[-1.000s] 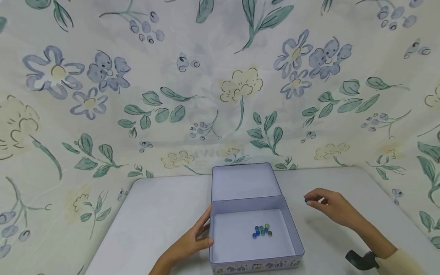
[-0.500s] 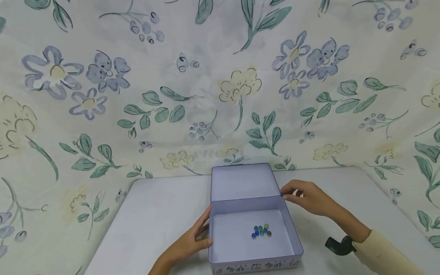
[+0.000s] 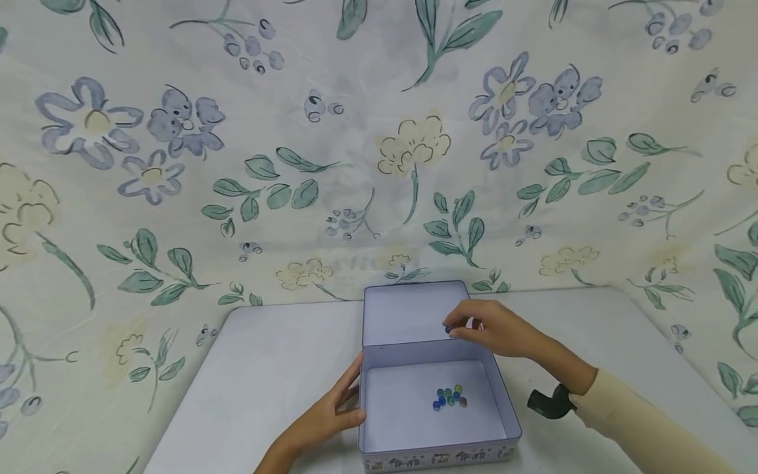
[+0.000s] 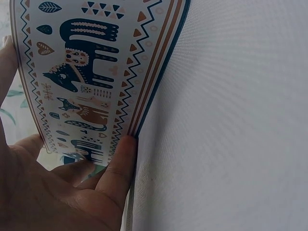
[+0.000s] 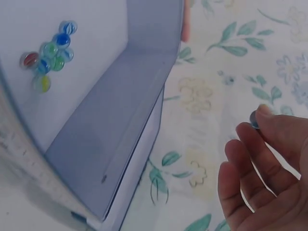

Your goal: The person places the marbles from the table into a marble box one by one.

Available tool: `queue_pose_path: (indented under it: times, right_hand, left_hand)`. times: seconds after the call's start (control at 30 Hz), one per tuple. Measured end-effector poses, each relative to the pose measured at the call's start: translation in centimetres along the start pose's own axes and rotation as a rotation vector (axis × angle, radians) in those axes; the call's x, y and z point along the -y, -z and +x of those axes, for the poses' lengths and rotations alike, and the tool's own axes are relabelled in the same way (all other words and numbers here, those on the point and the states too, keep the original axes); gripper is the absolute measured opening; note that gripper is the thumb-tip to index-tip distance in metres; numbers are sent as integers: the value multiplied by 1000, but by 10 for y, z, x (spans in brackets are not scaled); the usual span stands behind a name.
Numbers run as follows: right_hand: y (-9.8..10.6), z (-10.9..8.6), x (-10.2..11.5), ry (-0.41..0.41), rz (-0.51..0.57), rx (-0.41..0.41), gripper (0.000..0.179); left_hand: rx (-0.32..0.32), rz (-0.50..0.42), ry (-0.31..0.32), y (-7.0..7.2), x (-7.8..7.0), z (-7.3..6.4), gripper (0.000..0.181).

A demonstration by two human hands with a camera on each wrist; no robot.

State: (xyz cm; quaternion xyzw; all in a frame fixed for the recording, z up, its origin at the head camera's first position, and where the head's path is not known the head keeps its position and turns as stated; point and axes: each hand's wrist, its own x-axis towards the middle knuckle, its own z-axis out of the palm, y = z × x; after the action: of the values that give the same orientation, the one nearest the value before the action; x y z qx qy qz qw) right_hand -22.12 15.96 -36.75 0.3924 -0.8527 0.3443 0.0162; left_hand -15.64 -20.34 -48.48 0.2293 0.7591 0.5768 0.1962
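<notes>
My right hand pinches a dark blue glass marble between thumb and fingertips. It hovers over the rear of a hinged tin box, overlapping the raised-back lid in the head view. In the right wrist view the pinched marble shows at the thumb tip, the other fingers loosely bent. Several marbles, blue, green, yellow and reddish-brown, lie grouped on the box floor, among them a blue marble. My left hand rests along the box's left side, its extended fingers touching the animal-patterned wall.
The box stands on a white table, near its front edge. Behind the table hangs a floral-printed cloth. A dark strap-like piece sits at my right wrist, by the pale sleeve.
My right hand has carried the marble leftward, from beside the box to over its hinge side. The left hand and the marbles in the box stay put.
</notes>
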Motion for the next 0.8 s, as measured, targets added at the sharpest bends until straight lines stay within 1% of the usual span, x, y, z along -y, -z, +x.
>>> queue_pose_path:
  times: [0.1, 0.2, 0.3, 0.4, 0.53, 0.6, 0.8]
  right_hand:
    - [-7, 11, 4, 24, 19, 43, 16]
    - [-14, 21, 8, 25, 34, 88, 17]
    - [-23, 29, 12, 27, 31, 110, 16]
    - [-32, 36, 15, 44, 17, 125, 15]
    - [-42, 43, 18, 69, 32, 167, 13]
    - [-48, 46, 20, 68, 43, 191, 13]
    - [-64, 55, 29, 23, 50, 252, 14]
  left_hand:
    - [1, 6, -6, 1, 0, 1, 88]
    - [6, 1, -1, 1, -1, 1, 89]
    - [7, -8, 8, 0, -2, 1, 89]
    - [-5, -11, 18, -1, -2, 2, 88]
    - [-22, -16, 35, -2, -2, 3, 87]
    - [-26, -16, 38, -2, -2, 2, 88]
    - [-16, -11, 25, -1, 0, 2, 88]
